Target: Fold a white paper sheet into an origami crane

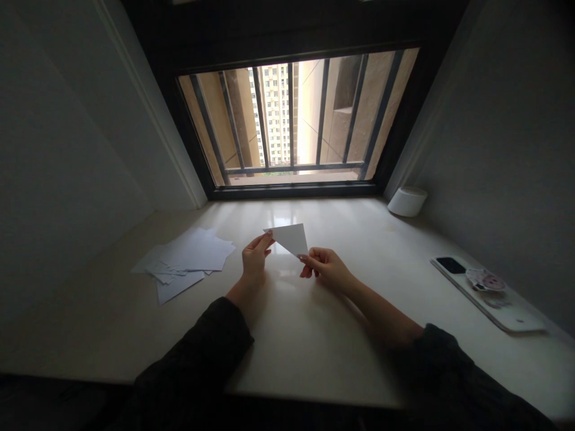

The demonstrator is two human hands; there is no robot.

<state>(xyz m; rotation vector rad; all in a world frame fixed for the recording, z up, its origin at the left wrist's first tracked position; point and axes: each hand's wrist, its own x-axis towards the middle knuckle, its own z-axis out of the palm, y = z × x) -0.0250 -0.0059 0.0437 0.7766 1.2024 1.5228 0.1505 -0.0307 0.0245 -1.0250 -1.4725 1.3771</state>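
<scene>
A white triangular piece of paper (291, 237) is held up above the pale sill between my two hands. My left hand (256, 252) pinches its left corner between thumb and fingers. At the lower right corner, the thumb and fingers of my right hand (327, 267) are closed on the same paper. One straight edge runs along the top and a slanted edge faces me. Whether the triangle is folded or cut I cannot tell.
A loose pile of white paper sheets and scraps (193, 251) lies to the left. On the right rests a phone in a light case (507, 311) with a round grip. A white cup-shaped object (407, 202) stands by the barred window (291, 190) at the back right.
</scene>
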